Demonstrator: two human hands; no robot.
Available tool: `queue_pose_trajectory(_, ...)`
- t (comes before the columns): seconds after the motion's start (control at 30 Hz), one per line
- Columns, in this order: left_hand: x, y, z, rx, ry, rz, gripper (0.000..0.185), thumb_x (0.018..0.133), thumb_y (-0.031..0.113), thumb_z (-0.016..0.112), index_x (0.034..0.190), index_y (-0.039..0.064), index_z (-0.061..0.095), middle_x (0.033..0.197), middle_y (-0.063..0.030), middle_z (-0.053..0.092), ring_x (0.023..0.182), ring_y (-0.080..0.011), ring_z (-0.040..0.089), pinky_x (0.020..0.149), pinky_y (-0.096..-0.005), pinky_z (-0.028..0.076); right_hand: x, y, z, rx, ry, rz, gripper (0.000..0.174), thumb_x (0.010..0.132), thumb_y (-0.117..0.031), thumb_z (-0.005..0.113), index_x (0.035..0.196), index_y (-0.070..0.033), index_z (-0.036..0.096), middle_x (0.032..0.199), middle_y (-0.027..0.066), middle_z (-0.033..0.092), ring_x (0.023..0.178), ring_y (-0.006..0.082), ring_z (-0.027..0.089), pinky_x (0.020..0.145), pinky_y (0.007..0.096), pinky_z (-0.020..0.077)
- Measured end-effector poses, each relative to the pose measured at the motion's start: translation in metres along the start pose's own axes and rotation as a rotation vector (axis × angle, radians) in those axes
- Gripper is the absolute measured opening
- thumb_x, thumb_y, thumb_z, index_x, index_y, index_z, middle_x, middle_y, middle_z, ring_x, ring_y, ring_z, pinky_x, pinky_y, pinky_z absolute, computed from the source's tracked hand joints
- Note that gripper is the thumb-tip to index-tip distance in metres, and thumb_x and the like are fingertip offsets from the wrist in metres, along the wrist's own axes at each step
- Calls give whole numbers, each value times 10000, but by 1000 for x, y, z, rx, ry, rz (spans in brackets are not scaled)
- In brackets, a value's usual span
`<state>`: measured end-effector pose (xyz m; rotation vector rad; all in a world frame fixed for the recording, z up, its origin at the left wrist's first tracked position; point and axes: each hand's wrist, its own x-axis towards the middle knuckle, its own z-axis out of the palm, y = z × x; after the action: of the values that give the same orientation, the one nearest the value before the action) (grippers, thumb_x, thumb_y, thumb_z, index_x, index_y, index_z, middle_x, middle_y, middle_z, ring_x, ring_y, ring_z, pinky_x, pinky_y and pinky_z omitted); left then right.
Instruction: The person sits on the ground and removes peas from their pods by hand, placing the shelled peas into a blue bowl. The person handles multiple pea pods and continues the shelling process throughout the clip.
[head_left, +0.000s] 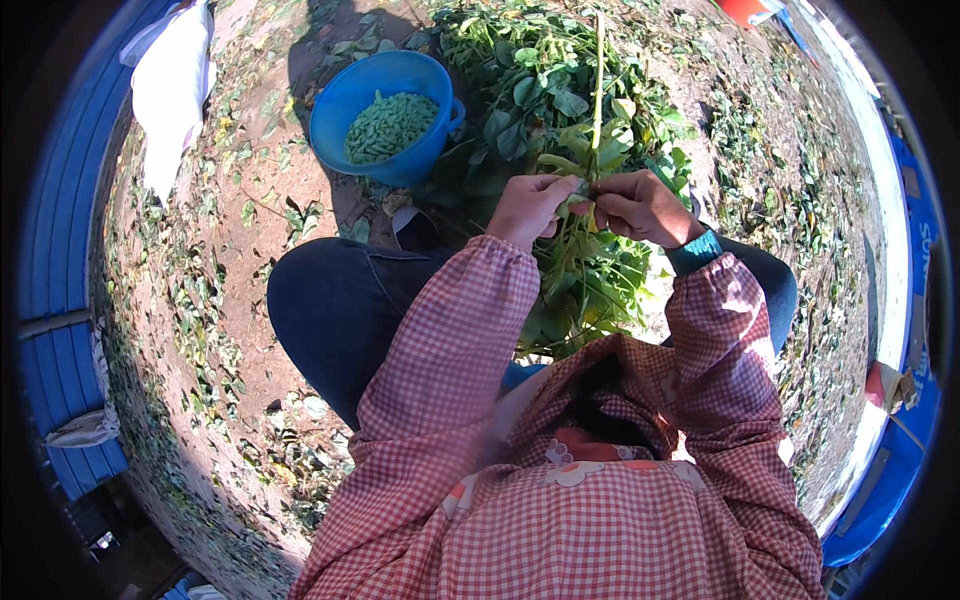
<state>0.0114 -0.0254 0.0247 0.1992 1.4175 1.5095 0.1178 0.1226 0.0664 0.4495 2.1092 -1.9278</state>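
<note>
My right hand pinches a leafy bean plant by its stalk, whose pale bare length points away from me. Close beside it, my left hand has its fingertips closed on the same plant, at a small green part; whether that is a pod or a leaf, I cannot tell. Under and beyond both hands lies a heap of cut bean plants with broad green leaves. To the left of the heap stands a blue plastic bucket, partly filled with green pods.
Fallen leaves litter the bare soil. A white sack lies at the far left beside blue corrugated sheeting. Part of a red container shows at the top right. Blue printed sheeting lines the right edge. My bent knees flank the heap.
</note>
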Motion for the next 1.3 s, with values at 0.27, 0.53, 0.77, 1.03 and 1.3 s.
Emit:
queue_pose_trajectory(0.27, 0, -6, 12, 542, 172, 561, 238, 839, 180, 561, 880, -47, 620, 617, -82, 610, 498, -104, 570, 422, -228, 403, 0, -6, 7, 191, 81, 79, 263, 850, -194, 509, 751, 30, 605, 581, 11, 529, 431, 49, 401, 385, 189, 288)
queue_pose_trajectory(0.53, 1, -4, 21, 557, 173, 554, 188, 825, 104, 505, 907, -33, 605, 735, -203, 617, 647, -251, 627, 540, -329, 470, 6, -1, 10, 214, 347, 113, 243, 821, -187, 600, 710, 29, 593, 559, 32, 552, 377, 41, 402, 330, 194, 266)
queue_pose_trajectory(0.77, -5, 4, 0, -80, -137, -24, 235, 859, 85, 528, 1059, -33, 558, 925, -105, 633, 561, -36, 413, 424, -138, 313, 8, 14, -16, 215, 363, 26, 182, 838, -152, 572, 714, -22, 542, 538, -11, 477, 358, 47, 371, 321, 192, 252)
queue_pose_trajectory(1.03, -7, 0, 11, 5, -204, 68, 321, 798, 148, 646, 1068, -16, 584, 835, -21, 623, 574, -16, 428, 451, -150, 319, 10, 18, -15, 182, 418, 66, 196, 831, -151, 569, 690, -20, 535, 479, -25, 440, 355, 44, 370, 326, 199, 259)
queue_pose_trajectory(1.3, -3, -7, 15, 395, -102, 256, 374, 731, 192, 716, 1024, -20, 618, 728, 17, 594, 576, -21, 463, 483, -162, 362, 12, 11, -3, -85, 481, 60, 216, 782, -142, 601, 663, 35, 566, 524, 2, 500, 443, 65, 453, 400, 220, 350)
